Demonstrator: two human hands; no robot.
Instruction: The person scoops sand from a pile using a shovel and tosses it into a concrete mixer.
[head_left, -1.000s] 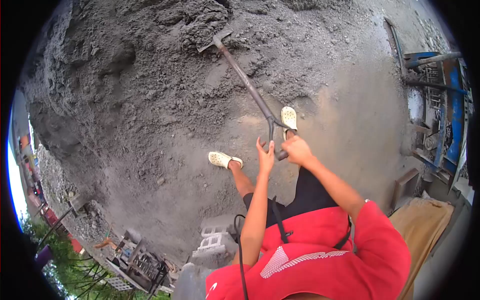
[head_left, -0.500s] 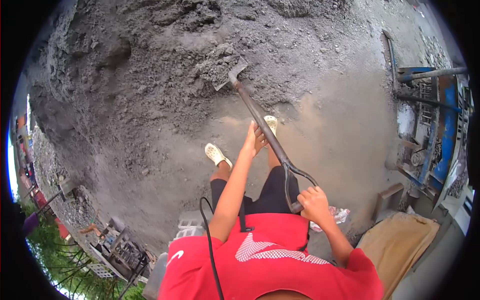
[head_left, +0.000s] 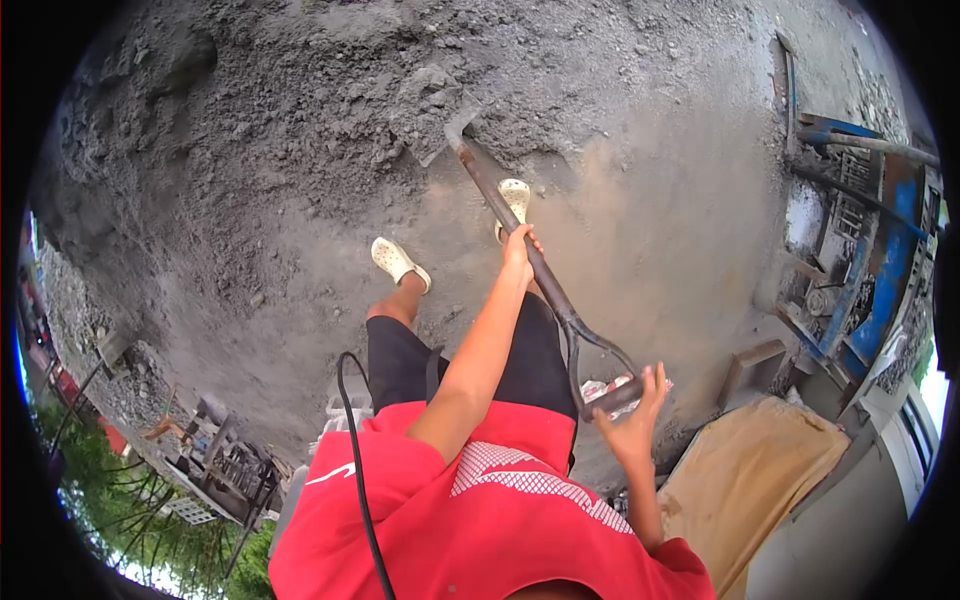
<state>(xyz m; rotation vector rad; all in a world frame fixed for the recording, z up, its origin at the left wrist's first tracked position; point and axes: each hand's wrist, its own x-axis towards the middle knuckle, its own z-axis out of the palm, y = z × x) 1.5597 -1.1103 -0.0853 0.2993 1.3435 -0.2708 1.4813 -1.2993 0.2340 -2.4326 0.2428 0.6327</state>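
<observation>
Hanging near the left sleeve, a black cord [head_left: 366, 500] is forming a loose loop; a wide swing could snag it. Next, one pale clog [head_left: 398, 262] is resting on the dusty ground [head_left: 260, 330]; loose grit could cause a slip. Beyond it, the blade [head_left: 455, 132] of the shovel [head_left: 553, 290] is sitting at the near edge of the loose grey material [head_left: 270, 110], which is obscuring most of the metal; the load cannot be judged. The left hand [head_left: 518, 247] is wrapping the middle of the shaft, its fingers closed around it. The shaft is crossing over the second pale clog [head_left: 516, 197]; a lost grip could bring the shovel down on it. The right hand [head_left: 632, 415] is spreading its fingers wide beside the D-shaped handle [head_left: 612, 397], not gripping it; whether the thumb is touching cannot be told. With only the left hand gripping, an uneven load could roll the shaft and tip the blade. Further right, a tan cloth [head_left: 755, 480] is lying well apart from the shovel.
</observation>
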